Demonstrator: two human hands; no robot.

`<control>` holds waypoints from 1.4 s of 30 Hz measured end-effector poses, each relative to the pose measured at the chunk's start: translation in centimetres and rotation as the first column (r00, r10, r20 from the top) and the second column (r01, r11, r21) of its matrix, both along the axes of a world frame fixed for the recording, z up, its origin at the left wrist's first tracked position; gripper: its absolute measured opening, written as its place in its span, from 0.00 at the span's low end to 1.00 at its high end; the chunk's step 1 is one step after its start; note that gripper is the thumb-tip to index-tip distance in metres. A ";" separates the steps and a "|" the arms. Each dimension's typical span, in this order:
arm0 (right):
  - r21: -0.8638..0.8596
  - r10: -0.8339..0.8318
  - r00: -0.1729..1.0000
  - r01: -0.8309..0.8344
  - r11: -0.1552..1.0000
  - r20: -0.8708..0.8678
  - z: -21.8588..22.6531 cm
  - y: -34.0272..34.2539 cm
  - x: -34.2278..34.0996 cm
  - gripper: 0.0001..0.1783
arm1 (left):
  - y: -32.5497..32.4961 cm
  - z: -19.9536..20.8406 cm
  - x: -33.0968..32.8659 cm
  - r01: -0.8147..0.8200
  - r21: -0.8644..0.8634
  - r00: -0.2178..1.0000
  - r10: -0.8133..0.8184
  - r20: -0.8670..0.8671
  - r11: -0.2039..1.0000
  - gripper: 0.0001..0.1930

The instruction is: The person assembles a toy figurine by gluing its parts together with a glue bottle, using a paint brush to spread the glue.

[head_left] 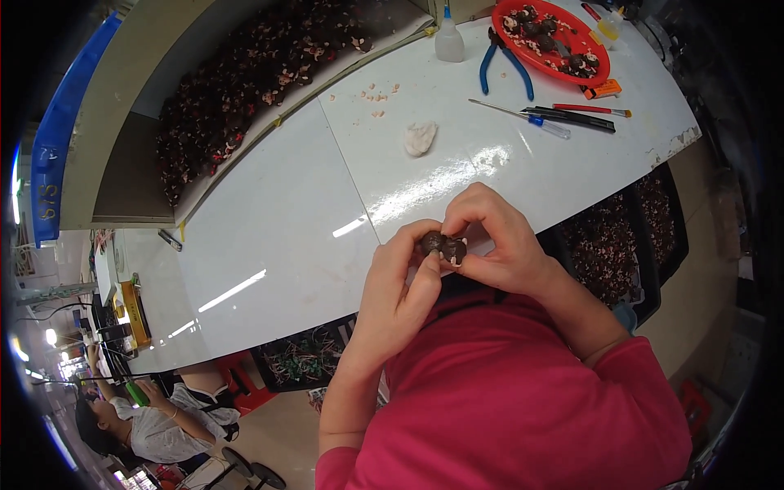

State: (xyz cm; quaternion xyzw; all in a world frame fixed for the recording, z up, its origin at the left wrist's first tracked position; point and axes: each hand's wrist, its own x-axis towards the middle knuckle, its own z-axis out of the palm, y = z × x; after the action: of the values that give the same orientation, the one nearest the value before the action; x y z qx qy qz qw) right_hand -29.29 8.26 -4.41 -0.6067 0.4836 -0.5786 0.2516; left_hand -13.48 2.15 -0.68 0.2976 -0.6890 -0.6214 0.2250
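Close to the table's near edge, both hands meet around a small dark brown figure point(445, 246) with rounded lumps and tiny pale pink bits on it. My left hand point(400, 282) pinches its left side between thumb and fingers. From the right, my right hand point(500, 241) grips the other side, its index finger bent over the top and the thumb beneath. The fingers hide part of the figure. On the table ahead of the hands lies a crumpled white wad point(420, 139).
A red tray point(600, 75) of brown and pink pieces, blue-handled pliers point(506, 65), a squeeze bottle point(449, 39), a screwdriver point(547, 126) and a brush point(592, 109) stand farther off. A bin of dark pieces point(245, 82) is far left. Another person point(155, 425) works at lower left.
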 end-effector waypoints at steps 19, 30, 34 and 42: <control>-0.078 -0.016 0.961 -0.006 0.997 -0.277 5.0 0.2 -1.8 0.24 | 2.0 0.5 -1.9 -0.111 -0.104 0.986 0.096 -0.135 0.988 0.24; 0.137 -0.386 0.788 0.502 0.854 -0.479 3.6 -12.1 -11.8 0.27 | 0.1 -0.9 1.1 -0.131 -0.155 0.987 0.113 -0.119 0.979 0.22; 0.147 -0.252 0.654 0.492 0.858 -0.713 3.2 -14.5 -11.8 0.22 | -0.1 -1.6 1.6 -0.128 -0.113 0.984 0.112 -0.139 0.985 0.22; 0.146 -0.133 0.862 0.231 0.962 -0.490 6.8 -6.8 -7.1 0.14 | -0.7 -2.2 2.5 -0.084 -0.170 0.995 0.073 -0.071 0.982 0.24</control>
State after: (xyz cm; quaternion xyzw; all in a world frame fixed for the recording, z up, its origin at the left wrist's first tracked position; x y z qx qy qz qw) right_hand -36.40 1.46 2.36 -0.6530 0.6415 -0.3815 0.1288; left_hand -10.97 1.48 -2.88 0.2838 -0.7202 -0.5593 0.2964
